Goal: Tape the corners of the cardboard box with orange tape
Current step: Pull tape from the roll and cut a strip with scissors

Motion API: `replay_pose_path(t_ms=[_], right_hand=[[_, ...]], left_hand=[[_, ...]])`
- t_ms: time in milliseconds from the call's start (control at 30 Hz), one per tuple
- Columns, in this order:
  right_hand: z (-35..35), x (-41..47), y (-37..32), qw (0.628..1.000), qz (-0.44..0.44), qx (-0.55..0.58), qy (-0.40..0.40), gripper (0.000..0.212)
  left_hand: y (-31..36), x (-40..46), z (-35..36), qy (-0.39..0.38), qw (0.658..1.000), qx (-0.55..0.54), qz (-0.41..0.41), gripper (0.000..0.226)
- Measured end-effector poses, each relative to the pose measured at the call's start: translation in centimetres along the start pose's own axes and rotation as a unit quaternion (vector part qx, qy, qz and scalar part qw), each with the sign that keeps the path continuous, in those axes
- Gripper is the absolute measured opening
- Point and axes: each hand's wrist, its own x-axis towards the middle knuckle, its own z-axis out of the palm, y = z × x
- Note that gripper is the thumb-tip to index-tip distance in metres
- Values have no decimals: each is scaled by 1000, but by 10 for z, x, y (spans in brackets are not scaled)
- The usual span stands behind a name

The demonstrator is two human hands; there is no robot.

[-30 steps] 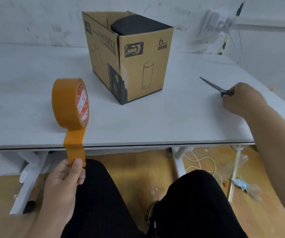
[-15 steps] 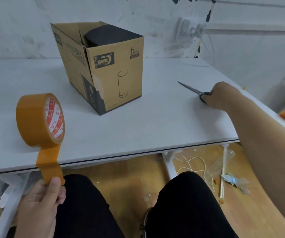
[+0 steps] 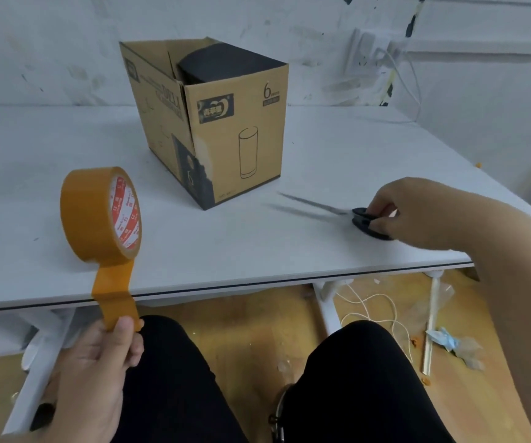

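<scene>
Two hands busy: left hand pinches tape strip; right hand clasps scissors.

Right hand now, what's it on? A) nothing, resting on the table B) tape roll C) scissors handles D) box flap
C: the right hand grips the black handles of the scissors, blades pointing toward the cardboard box, while the left hand pinches the pulled-out strip of the orange tape.
</scene>
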Motion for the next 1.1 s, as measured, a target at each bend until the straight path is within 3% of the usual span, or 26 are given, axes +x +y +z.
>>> replay_pose_path(t_ms=[133, 300, 467, 733, 1100], right_hand=[[7, -39, -57, 988, -143, 36, -49, 6], [27, -57, -114, 971, -211, 21, -113, 9], [40, -58, -130, 974, -197, -9, -113, 30], [43, -54, -133, 977, -175, -15, -119, 40], [49, -43, -149, 973, -181, 3, -143, 33]], left_hand=[[2, -3, 1, 10, 1000, 23, 11, 41], [4, -5, 2, 21, 999, 42, 8, 48], [1, -5, 0, 16, 999, 37, 3, 45], [0, -5, 1, 10, 1000, 15, -2, 45], [-1, -5, 1, -3, 1000, 9, 6, 46]])
